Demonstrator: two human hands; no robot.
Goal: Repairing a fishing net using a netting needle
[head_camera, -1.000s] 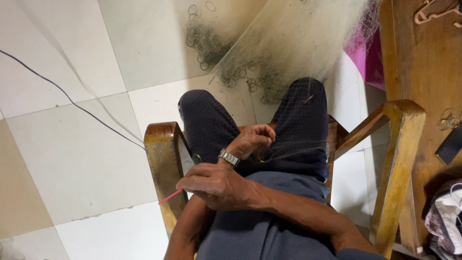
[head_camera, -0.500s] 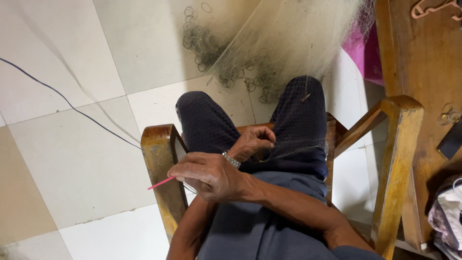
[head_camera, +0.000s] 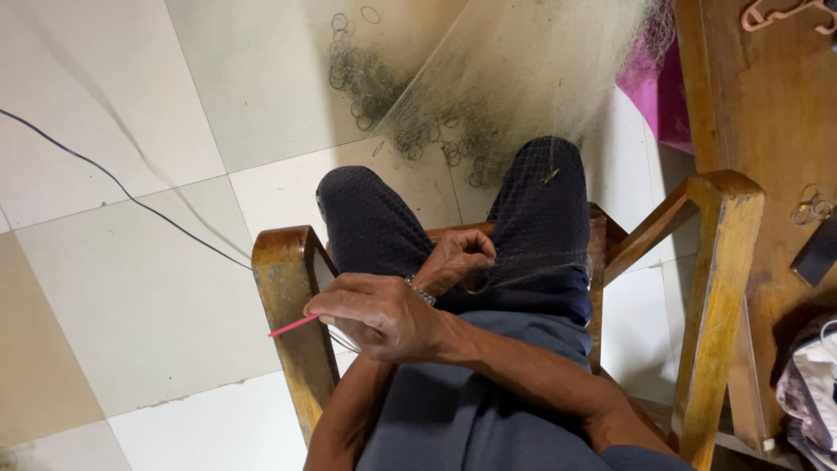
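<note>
Wooden chair arms (head_camera: 292, 288) flank the hands (head_camera: 384, 314); draped net (head_camera: 523, 78) blocks ahead.

A pale tiled floor (head_camera: 131, 288) carries a fine fishing net (head_camera: 514, 78), small metal rings (head_camera: 362, 74), a dark cord (head_camera: 122, 187) and a wooden chair (head_camera: 292, 288).

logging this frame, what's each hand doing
Left hand: closed, pinching the net.
Right hand: closed on a pink needle.

Home interior, doubling as a net-mending spot. Pale tiled floor (head_camera: 131, 288), worn wooden armchair (head_camera: 292, 305), wooden furniture (head_camera: 767, 131) at right. Fine fishing net (head_camera: 523, 70) with small rings spread across the tiles; thin dark cord (head_camera: 122, 187) trails over the floor; bundled cloth (head_camera: 806, 392) in the corner.
</note>
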